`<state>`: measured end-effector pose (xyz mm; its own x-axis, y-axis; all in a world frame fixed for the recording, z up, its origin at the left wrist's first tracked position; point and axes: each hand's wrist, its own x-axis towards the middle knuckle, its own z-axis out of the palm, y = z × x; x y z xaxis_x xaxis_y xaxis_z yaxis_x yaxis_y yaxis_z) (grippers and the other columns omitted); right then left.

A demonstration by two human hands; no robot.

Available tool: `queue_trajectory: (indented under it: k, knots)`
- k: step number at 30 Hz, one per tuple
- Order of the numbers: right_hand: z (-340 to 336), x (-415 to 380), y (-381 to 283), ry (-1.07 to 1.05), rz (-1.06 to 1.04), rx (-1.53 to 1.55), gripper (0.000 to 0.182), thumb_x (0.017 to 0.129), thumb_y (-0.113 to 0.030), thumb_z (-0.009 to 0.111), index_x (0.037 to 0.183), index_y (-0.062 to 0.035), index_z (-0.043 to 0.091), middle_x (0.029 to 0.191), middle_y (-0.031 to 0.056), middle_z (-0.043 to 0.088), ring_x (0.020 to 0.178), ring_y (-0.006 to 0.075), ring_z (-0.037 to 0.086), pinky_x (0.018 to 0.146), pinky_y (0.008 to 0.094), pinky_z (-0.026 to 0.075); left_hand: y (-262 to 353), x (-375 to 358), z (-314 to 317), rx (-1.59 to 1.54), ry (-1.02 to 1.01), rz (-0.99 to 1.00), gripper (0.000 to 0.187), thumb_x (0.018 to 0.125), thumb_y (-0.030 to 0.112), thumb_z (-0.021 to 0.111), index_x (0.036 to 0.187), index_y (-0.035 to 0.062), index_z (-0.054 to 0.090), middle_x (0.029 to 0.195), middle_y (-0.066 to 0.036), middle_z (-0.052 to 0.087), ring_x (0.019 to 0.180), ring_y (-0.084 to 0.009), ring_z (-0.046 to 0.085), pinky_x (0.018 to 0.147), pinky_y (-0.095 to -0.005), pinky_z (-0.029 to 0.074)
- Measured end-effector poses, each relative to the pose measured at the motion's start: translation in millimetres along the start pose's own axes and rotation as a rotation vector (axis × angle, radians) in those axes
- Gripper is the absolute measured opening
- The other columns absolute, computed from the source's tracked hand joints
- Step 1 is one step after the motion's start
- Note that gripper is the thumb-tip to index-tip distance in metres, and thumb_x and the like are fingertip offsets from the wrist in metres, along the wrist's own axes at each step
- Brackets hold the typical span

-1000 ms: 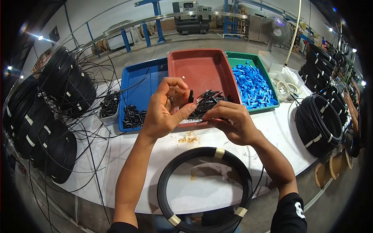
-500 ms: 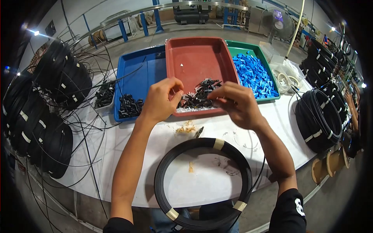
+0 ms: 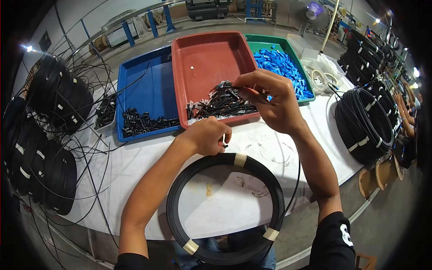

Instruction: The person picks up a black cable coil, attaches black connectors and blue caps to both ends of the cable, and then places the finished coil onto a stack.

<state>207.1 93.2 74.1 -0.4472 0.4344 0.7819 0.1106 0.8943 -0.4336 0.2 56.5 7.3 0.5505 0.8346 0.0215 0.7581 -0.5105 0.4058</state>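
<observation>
My left hand (image 3: 206, 136) is low over the white table, just in front of the red tray (image 3: 211, 49). Its fingers are closed around a small black piece (image 3: 225, 146), of which only a dark tip shows. Above the front of that tray, my right hand (image 3: 272, 99) has its thumb and fingers pinched together. A heap of slim black and clear parts (image 3: 220, 101) lies under its fingertips; whether one is in the pinch, I cannot make out. A black cable coil (image 3: 173, 204), bound with pale tape, lies at the table's front edge, below both hands.
Left of the red tray stands a blue tray (image 3: 144, 85) with short black parts; right, a green tray (image 3: 294, 47) with blue connectors (image 3: 281, 67). Black cable coils stack at left (image 3: 63, 94) and right (image 3: 364, 126). Loose cables stray across the table's left side. People's arms show far right.
My left hand has come down from the red tray to the table and closed on the small black piece lying there. My right hand has moved slightly up and left, over the heap.
</observation>
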Motion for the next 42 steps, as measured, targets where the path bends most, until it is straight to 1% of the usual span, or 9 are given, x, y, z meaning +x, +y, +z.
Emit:
queue_trajectory:
  k: [5,10,12,15,20,29,31,36,42]
  knots:
    - [-22,5,2,0.001,0.062,-0.124,0.015,0.086,0.001,0.071,0.100,-0.0028,0.071,0.091,0.0061,0.070,0.075,0.0141,0.065,0.063,0.0278,0.049,-7,4,-39,0.099,0.375,-0.115,0.021,0.073,0.004,0.074,0.094,0.0060,0.072,0.082,-0.012,0.072,0.074,-0.0244,0.071,0.070,-0.0359,0.056]
    - [-32,2,40,-0.184,0.093,-0.384,0.014,0.083,-0.003,0.069,0.097,-0.0027,0.069,0.091,0.0124,0.070,0.081,0.0316,0.068,0.070,0.0402,0.053,-49,39,-43,0.639,0.227,-0.241,0.022,0.077,0.009,0.067,0.098,0.0075,0.073,0.115,-0.012,0.069,0.106,-0.0297,0.065,0.090,-0.0411,0.051]
    - [-35,1,48,-0.248,0.170,-0.445,0.013,0.080,-0.007,0.068,0.093,-0.0040,0.069,0.090,0.0124,0.070,0.086,0.0344,0.068,0.074,0.0437,0.052,-66,61,-27,0.297,0.433,0.087,0.029,0.079,0.007,0.064,0.107,0.0088,0.071,0.122,-0.009,0.065,0.117,-0.0284,0.059,0.097,-0.0414,0.047]
    - [-34,0,53,-0.252,0.219,-0.430,0.015,0.078,-0.006,0.067,0.093,-0.0038,0.069,0.090,0.0126,0.070,0.089,0.0344,0.067,0.076,0.0444,0.052,-70,90,-13,0.392,0.433,0.273,0.034,0.081,0.004,0.062,0.114,0.0096,0.068,0.119,-0.008,0.066,0.114,-0.0280,0.060,0.095,-0.0416,0.048]
    - [-33,-2,50,-0.266,0.176,-0.457,0.016,0.077,-0.005,0.066,0.093,-0.0038,0.069,0.091,0.0127,0.070,0.089,0.0349,0.067,0.075,0.0449,0.052,-64,102,-16,0.516,0.284,0.184,0.032,0.084,0.007,0.064,0.116,0.0089,0.067,0.113,-0.009,0.069,0.106,-0.0293,0.064,0.093,-0.0413,0.050]
    - [-21,-4,44,-0.262,0.133,-0.381,0.015,0.080,-0.004,0.067,0.096,-0.0050,0.069,0.091,0.0116,0.070,0.090,0.0343,0.067,0.075,0.0446,0.052,-30,32,-31,-0.378,0.685,-0.029,0.042,0.088,0.000,0.069,0.127,0.0064,0.055,0.097,-0.012,0.067,0.087,-0.0188,0.070,0.073,-0.0306,0.056]
    - [-15,-3,37,-0.278,0.080,-0.329,0.014,0.083,-0.002,0.070,0.097,-0.0016,0.069,0.087,0.0138,0.069,0.083,0.0302,0.068,0.073,0.0388,0.053,-23,15,-35,-0.930,0.709,0.100,0.036,0.090,-0.001,0.068,0.124,0.0066,0.055,0.092,-0.006,0.068,0.084,-0.0122,0.069,0.070,-0.0264,0.057]
    - [-3,-6,28,-0.314,0.098,-0.211,0.013,0.084,-0.006,0.070,0.097,-0.0050,0.070,0.089,0.0131,0.070,0.085,0.0323,0.068,0.073,0.0413,0.052,-29,-17,-37,-0.916,0.841,0.209,0.017,0.083,-0.005,0.075,0.091,0.0018,0.062,0.094,-0.012,0.069,0.078,-0.0133,0.068,0.070,-0.0241,0.056]
    - [10,-7,10,-0.316,0.033,-0.048,0.015,0.083,0.003,0.069,0.097,-0.0017,0.069,0.091,0.0129,0.068,0.083,0.0302,0.067,0.071,0.0388,0.053,-13,-29,-41,-0.954,0.799,0.234,0.022,0.077,-0.008,0.077,0.084,0.0032,0.060,0.094,-0.014,0.069,0.078,-0.0113,0.066,0.072,-0.0243,0.056]
